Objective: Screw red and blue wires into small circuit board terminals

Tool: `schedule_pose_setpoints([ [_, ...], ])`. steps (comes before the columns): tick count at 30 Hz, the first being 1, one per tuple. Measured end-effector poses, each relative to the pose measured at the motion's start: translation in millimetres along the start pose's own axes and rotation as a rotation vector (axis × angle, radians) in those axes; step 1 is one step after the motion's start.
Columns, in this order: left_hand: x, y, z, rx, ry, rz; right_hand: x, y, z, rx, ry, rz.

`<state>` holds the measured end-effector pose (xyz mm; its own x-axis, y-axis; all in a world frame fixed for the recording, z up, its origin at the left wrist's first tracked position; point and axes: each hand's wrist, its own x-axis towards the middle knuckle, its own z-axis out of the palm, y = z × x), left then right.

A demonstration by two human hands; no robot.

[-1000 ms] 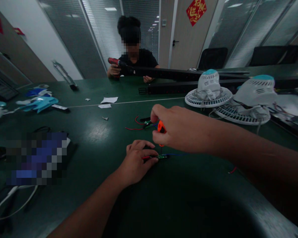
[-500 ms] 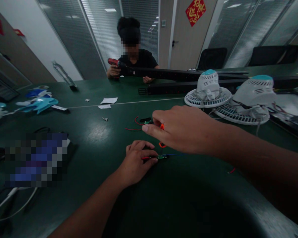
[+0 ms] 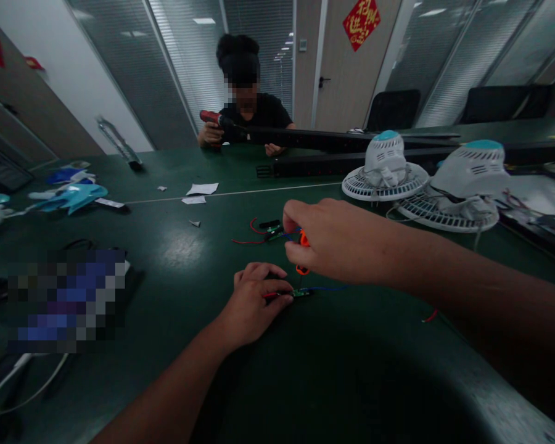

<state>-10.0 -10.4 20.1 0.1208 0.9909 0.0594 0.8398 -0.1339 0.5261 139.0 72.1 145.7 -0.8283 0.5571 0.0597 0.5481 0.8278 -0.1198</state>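
Between thumb and fingers, my left hand (image 3: 261,299) pinches one end of a small green terminal block (image 3: 301,293) lying on the table. A red wire (image 3: 272,295) leaves it on the left under my fingers, and a blue wire (image 3: 328,288) runs out to the right. My right hand (image 3: 326,240) is closed around an orange and black screwdriver (image 3: 303,269), held upright with its thin shaft down at the green piece. Just beyond my right hand lie similar small green pieces (image 3: 274,232) with red and blue wires.
White fan housings (image 3: 385,163) stand at the right, before long black bars (image 3: 314,164). Across the table a person (image 3: 254,114) holds a red power drill (image 3: 211,117). Light blue fan blades (image 3: 76,194), paper scraps (image 3: 202,189) and a blurred-out device (image 3: 71,299) lie left.
My right thumb has drawn back to the right around the screwdriver, uncovering more of the small pieces behind. My left hand keeps its hold on the green piece.
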Motion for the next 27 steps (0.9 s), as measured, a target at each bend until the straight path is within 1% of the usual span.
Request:
schedule_pose_setpoints([
  [11,-1.3,-1.8,0.9,-0.002,0.007,0.009,0.0,2.0,1.8,0.02,0.02,-0.014],
  [19,-1.0,-8.2,3.4,0.005,0.015,0.035,-0.3,4.3,1.3,0.011,0.013,-0.026],
  [27,-0.6,-2.3,0.0,0.023,0.0,0.016,-1.7,0.2,-1.3,0.024,0.018,-0.008],
])
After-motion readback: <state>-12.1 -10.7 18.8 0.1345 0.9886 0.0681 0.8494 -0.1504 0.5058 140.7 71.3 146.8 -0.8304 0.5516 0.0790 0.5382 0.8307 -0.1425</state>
